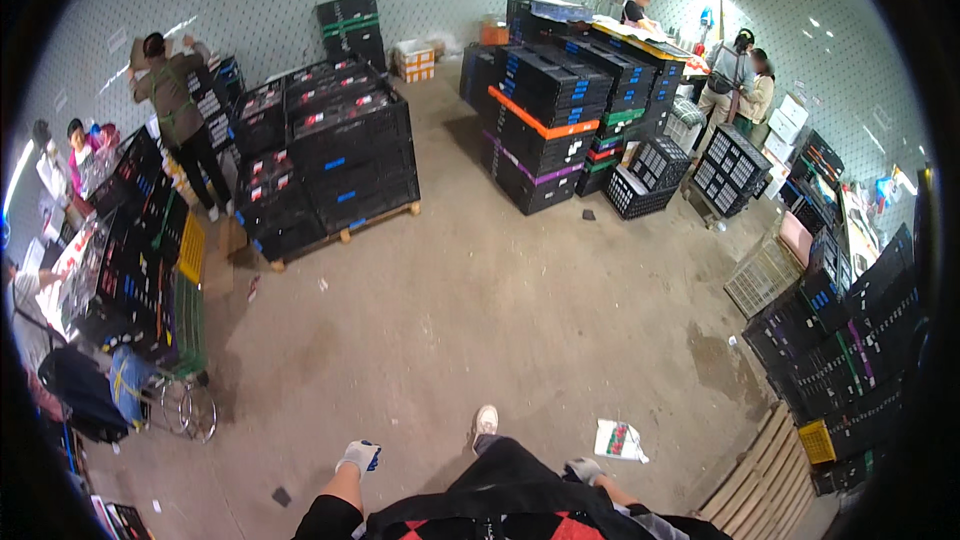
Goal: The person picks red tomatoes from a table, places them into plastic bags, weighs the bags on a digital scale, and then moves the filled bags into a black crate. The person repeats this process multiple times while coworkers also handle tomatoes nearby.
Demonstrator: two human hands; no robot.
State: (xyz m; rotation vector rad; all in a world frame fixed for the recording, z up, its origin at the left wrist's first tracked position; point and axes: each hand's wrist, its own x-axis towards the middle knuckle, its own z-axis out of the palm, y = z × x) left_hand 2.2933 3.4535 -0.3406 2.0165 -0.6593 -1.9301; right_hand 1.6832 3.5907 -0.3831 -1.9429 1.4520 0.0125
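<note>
My left hand [360,456], in a white work glove with blue on the fingers, hangs over the concrete floor [450,315]. Its fingers look curled, and I see nothing in them. On the other side, my right hand [583,471] wears a similar glove and hangs beside my dark clothing [495,484]; its fingers are too indistinct to read. A white printed bag [619,439] lies flat on the floor close to my right hand, apart from it. One of my shoes [486,420] shows between the hands.
Black crates [337,142] stand on a wooden pallet ahead to the left. Stacked black crates [544,165] rise ahead to the right. More crates [832,360] and wooden slats [757,476] line the right side. A metal-framed stool [187,409] is at left. A person [176,105] stands among crates.
</note>
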